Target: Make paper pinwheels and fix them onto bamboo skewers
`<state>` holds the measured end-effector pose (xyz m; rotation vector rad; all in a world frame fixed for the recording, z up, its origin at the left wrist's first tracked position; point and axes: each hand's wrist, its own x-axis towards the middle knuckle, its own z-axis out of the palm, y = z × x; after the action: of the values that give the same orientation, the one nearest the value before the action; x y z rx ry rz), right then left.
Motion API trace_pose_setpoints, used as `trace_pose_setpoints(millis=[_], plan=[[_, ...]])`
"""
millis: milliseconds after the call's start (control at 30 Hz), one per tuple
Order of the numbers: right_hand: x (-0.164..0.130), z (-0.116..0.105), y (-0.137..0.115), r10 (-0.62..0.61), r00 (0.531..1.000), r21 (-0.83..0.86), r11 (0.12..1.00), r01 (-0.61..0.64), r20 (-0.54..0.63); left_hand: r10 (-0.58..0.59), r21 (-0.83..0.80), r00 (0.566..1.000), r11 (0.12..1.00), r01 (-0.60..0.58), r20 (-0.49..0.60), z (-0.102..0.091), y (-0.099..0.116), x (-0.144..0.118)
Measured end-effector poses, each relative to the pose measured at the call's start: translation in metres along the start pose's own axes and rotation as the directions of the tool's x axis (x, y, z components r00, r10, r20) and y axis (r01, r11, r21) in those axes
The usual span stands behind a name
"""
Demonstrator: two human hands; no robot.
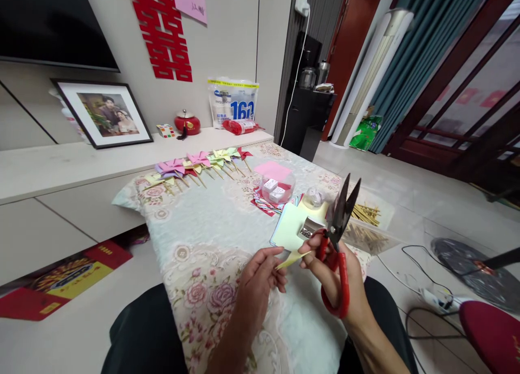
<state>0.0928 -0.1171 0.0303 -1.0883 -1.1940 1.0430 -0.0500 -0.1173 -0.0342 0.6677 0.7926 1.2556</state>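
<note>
Left hand (260, 279): fingers closed in a pinch on the near end of a yellow paper strip (289, 260), held above the bench (211, 238). Grip is short; a pinch further from the cut line would probably steady the strip better.

Right hand (337, 276): fingers closed through the red handles of the scissors (339, 238), thumb and forefinger also touching the strip's far end. Blades stand open, points up and away from the strip, so no cut is in hand. In my judgement the paper should go deep into the blades near the pivot, square to them.

Just beyond the fingers lie coloured sheets (289, 227) and what appears to be a small tin of pins (309, 230); contents unclear. Right of the fingers, sticks (365, 214). Well beyond, left, pinwheels (195, 165).
</note>
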Motion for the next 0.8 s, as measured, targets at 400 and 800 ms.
trace_pose_setpoints(millis=[400, 800], plan=[[0.007, 0.005, 0.006, 0.144, 0.902, 0.076, 0.979, -0.19, 0.406, -0.229, -0.289, 0.948, 0.913, 0.289, 0.223, -0.005, 0.014, 0.0], [-0.054, -0.052, 0.027, 0.254, 0.869, -0.108, 0.967, -0.23, 0.425, -0.072, -0.538, 0.996, 0.838, 0.091, 0.056, -0.007, 0.019, 0.005]])
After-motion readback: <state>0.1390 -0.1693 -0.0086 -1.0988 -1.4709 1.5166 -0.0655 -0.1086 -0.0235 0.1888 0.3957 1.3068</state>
